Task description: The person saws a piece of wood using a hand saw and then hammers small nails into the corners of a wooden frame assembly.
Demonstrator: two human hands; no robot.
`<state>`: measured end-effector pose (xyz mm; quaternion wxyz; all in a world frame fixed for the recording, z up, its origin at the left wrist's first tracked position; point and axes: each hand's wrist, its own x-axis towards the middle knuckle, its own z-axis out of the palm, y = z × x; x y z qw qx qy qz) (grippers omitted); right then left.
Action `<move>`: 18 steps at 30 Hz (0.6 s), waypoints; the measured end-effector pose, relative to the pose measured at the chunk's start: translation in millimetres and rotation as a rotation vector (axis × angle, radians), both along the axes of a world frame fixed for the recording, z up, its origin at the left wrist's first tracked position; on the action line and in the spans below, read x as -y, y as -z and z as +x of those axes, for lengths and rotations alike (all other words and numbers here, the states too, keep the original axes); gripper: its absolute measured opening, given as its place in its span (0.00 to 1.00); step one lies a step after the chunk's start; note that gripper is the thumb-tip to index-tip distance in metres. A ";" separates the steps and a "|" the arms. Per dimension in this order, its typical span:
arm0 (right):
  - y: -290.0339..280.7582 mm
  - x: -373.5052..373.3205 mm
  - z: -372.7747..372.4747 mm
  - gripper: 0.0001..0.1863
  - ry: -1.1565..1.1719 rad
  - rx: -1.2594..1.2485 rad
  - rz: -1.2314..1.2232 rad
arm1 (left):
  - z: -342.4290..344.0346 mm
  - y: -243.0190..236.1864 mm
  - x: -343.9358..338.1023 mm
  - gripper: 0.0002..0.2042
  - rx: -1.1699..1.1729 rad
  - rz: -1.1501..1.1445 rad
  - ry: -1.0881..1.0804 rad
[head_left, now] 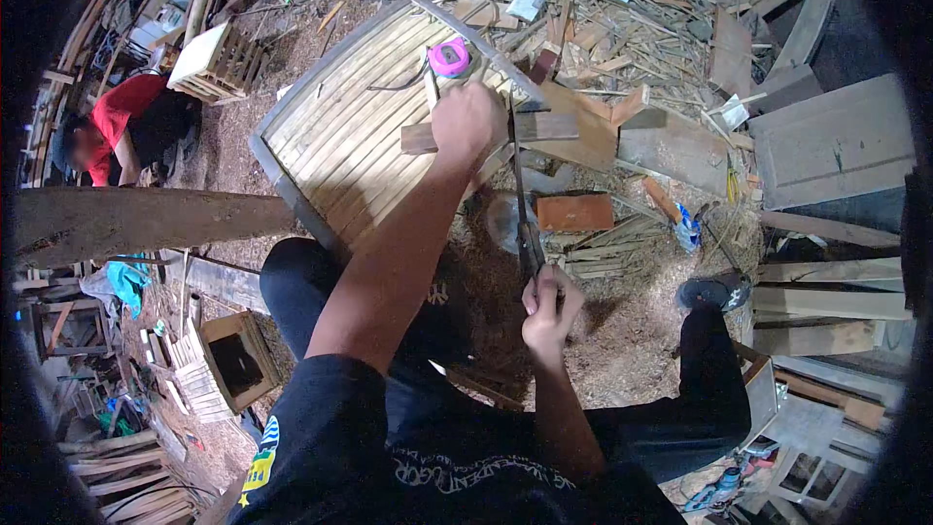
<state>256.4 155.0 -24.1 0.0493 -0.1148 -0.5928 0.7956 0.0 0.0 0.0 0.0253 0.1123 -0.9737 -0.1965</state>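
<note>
Head view, person seated over a sawdust-covered floor (622, 350), legs in dark trousers.

Left hand (468, 122): arm stretched forward, fist closed, pressing down on a short wooden block (544, 126) that lies across the near right edge of a slatted panel (340, 126). Fingers curl over the block's left part; whether they wrap fully under it cannot be told.

Right hand (550, 303): held low, close to the body, fingers closed around the handle of a saw (521, 196). The thin dark blade runs up from this hand to the block, meeting it just right of the left hand. Blade stands nearly vertical in the picture, slightly tilted.

Panel: large, made of pale parallel slats in a grey frame with rounded corners, tilted, its lower edge resting near the person's left knee. A pink tape measure (449, 56) sits on the panel's upper right part, just above the left hand.

Surroundings: a reddish board (575, 212) lies on the floor just right of the blade. Beyond the panel, a heap of slat offcuts (622, 10) and scrap planks. Grey boards (836, 141) stacked at right. A thick beam (146, 219) crosses at left. A small open wooden box (238, 360) stands lower left. Another person in a red shirt (121, 117) sits at far left, well apart. A slatted crate (216, 63) stands near that person.
</note>
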 end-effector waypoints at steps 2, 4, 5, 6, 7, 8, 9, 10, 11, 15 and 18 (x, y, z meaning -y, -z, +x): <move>-15.2 -7.3 -6.2 0.17 -0.047 0.174 0.066 | 1.2 1.2 -6.7 0.16 -0.053 0.007 0.073; -5.2 2.5 -36.8 0.18 0.082 0.103 0.156 | -1.7 13.9 -9.4 0.16 -0.118 -0.002 0.075; -0.9 11.1 -47.0 0.19 0.235 0.057 0.239 | -3.3 19.3 -7.5 0.16 -0.158 -0.014 0.101; 23.6 12.6 -64.0 0.19 0.181 0.016 0.206 | -17.1 9.4 -11.1 0.16 -0.193 -0.005 0.124; 27.4 11.8 -61.8 0.19 0.181 0.018 0.206 | -15.3 3.5 -13.6 0.16 -0.163 0.043 0.075; 31.2 12.7 -57.3 0.17 0.172 -0.031 0.295 | -12.7 -1.7 -17.0 0.16 -0.132 0.091 0.026; 22.5 21.0 -48.6 0.16 0.155 -0.071 0.377 | -7.5 2.3 -13.5 0.16 -0.119 0.084 0.021; 7.7 25.2 -35.3 0.17 0.107 -0.023 0.320 | -1.7 6.9 -11.5 0.17 -0.150 0.042 -0.007; 1.9 28.5 -30.3 0.17 0.100 -0.010 0.313 | 3.4 11.3 -7.9 0.17 -0.182 0.000 -0.033; 3.4 21.6 -36.8 0.20 0.116 0.038 0.259 | 8.3 0.5 -9.6 0.18 -0.283 -0.014 0.071; 26.3 20.3 -49.6 0.20 0.119 -0.046 0.346 | 9.6 3.6 1.3 0.21 -0.380 0.013 0.067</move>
